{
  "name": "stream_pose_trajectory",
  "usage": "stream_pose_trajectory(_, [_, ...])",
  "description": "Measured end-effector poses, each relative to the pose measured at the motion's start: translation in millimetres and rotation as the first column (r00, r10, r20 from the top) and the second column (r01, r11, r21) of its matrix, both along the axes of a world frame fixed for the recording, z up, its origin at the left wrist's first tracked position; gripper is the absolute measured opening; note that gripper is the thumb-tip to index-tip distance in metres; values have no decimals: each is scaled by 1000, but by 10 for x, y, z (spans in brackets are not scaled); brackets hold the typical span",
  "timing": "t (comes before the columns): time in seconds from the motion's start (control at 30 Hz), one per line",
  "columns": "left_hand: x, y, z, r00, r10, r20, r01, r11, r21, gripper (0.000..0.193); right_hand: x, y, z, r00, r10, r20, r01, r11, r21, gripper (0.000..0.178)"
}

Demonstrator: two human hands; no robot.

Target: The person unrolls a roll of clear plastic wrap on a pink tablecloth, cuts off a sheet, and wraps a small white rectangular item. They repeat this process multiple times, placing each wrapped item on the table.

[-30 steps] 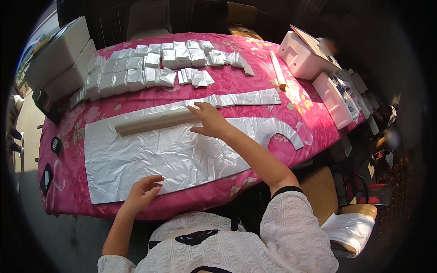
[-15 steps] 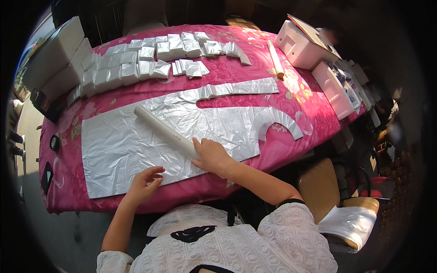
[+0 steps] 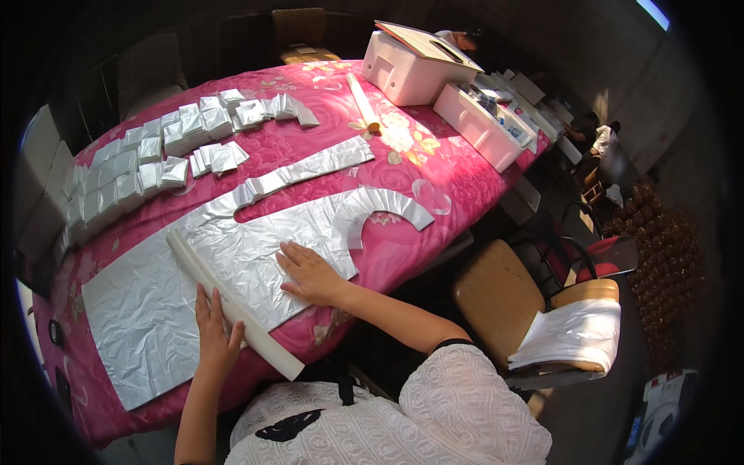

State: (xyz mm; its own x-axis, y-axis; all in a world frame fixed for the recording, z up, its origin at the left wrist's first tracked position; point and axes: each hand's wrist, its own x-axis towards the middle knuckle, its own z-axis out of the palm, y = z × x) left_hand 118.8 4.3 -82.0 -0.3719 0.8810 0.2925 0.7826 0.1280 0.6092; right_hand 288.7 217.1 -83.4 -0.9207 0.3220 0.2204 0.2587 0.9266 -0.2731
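A silvery-white plastic sheet (image 3: 143, 322), cut like a disposable apron with a long strip and a curved strap at its right end, is spread on the pink floral tablecloth (image 3: 395, 256). Slantwise across it lies a pale tube (image 3: 267, 343), its near end sticking out past the table edge. My left hand (image 3: 217, 333) rests against the tube, fingers extended, not wrapped round it. To the right of the tube, my right hand (image 3: 310, 277) lies flat on the sheet with its fingers spread, holding nothing.
Folded silvery packets (image 3: 116, 174) stand in rows at the far left. Farther back are another tube (image 3: 363, 103) and white foam boxes (image 3: 415, 74). A wooden chair (image 3: 500, 291) stands right of the table, beside another draped with white material (image 3: 570, 333). People sit at the far right.
My right hand has let go of the tube and now lies flat on the sheet. My left hand has come onto the tube, which has shifted toward me. The view has swung right.
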Motion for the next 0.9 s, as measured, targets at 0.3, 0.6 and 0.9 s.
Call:
stream_pose_trajectory(0.3, [1,55,89,998,-50,27,51,998,-43,71,1017,1250,163,813,-553,183,514,828,222,61])
stream_pose_trajectory(0.6, [-78,130,37,999,-52,1,52,997,-62,97,128,410,127,990,-117,-84,109,990,-87,51])
stream_pose_trajectory(0.9, [28,352,95,996,-87,28,88,994,-67,97,123,764,108,985,-122,124,116,992,51,60])
